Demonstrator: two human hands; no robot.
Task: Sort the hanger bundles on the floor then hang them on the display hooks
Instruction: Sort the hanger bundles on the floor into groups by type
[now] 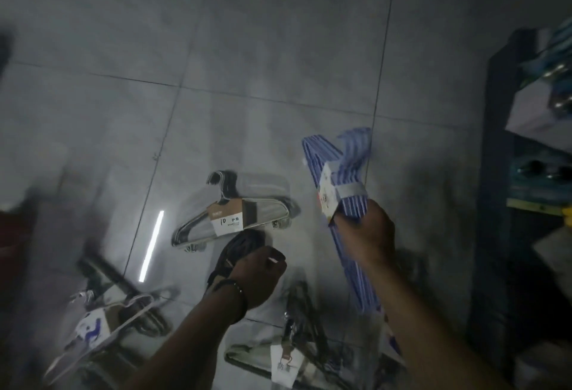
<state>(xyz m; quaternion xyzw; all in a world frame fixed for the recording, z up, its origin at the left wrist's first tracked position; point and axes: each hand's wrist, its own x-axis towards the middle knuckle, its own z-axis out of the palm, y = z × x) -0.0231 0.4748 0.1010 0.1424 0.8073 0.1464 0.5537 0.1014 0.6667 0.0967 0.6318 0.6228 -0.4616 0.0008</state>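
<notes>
Head view. Blue hanger bundle [346,179]: gripped in the curled fingers of the right hand [366,235], held above the floor [278,64]. Left hand [260,278]: fingers curled into a fist, nothing seen held. Grey hanger bundle [235,216]: laid flat mid-floor.

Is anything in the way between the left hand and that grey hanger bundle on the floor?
Only a dark sandal, lying on the floor between the left hand and the grey bundle, right beside the bundle's near edge.
</notes>
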